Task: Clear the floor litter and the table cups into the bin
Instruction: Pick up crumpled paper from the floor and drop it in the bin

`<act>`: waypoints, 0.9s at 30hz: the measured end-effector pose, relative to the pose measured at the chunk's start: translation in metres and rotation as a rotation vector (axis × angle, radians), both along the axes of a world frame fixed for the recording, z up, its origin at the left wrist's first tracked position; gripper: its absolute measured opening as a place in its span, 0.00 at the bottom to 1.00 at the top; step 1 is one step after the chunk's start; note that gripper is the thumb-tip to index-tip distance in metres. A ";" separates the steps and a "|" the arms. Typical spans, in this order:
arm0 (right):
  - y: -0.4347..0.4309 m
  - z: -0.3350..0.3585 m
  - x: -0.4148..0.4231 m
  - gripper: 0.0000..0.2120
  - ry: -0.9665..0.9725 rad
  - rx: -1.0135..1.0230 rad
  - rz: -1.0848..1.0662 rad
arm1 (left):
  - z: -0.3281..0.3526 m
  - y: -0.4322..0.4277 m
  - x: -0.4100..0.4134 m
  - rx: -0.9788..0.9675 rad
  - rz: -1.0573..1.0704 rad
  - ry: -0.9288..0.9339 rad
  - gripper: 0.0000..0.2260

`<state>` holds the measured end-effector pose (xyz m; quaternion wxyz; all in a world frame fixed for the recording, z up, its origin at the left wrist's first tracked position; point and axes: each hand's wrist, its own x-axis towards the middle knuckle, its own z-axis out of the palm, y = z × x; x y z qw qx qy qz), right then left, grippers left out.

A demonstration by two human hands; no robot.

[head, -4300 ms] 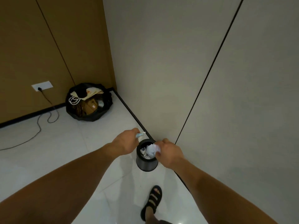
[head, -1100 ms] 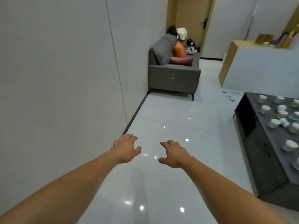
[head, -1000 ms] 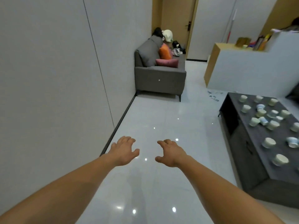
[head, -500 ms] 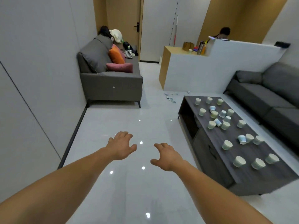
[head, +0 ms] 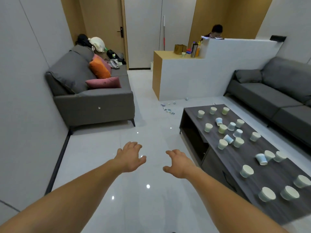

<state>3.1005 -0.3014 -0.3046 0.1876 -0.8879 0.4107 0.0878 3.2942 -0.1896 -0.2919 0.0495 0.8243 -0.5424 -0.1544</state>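
Ahead of you, both hands hang over bare floor: left hand (head: pixel 130 158) and right hand (head: pixel 179 163) hold nothing, fingers spread apart, ready for a pickup. Litter (head: pixel 167 109) lies on the floor beyond, near the counter (head: pixel 185 78). Cups (head: pixel 222 128) stand scattered on the table (head: pixel 217 163) to your right. No bin is in view.

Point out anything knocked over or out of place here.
Several paper cups lie tipped on the dark coffee table among upright ones. Scraps of litter are scattered on the floor by the white counter.
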 end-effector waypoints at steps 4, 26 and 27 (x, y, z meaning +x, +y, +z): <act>-0.086 0.007 0.027 0.37 0.001 0.014 0.015 | 0.015 -0.078 0.028 0.002 0.027 -0.023 0.28; -0.441 0.009 0.247 0.37 0.027 -0.020 -0.045 | 0.006 -0.469 0.256 -0.031 -0.073 0.002 0.29; -0.455 0.009 0.257 0.37 0.024 -0.015 -0.049 | 0.007 -0.486 0.266 -0.028 -0.071 0.005 0.29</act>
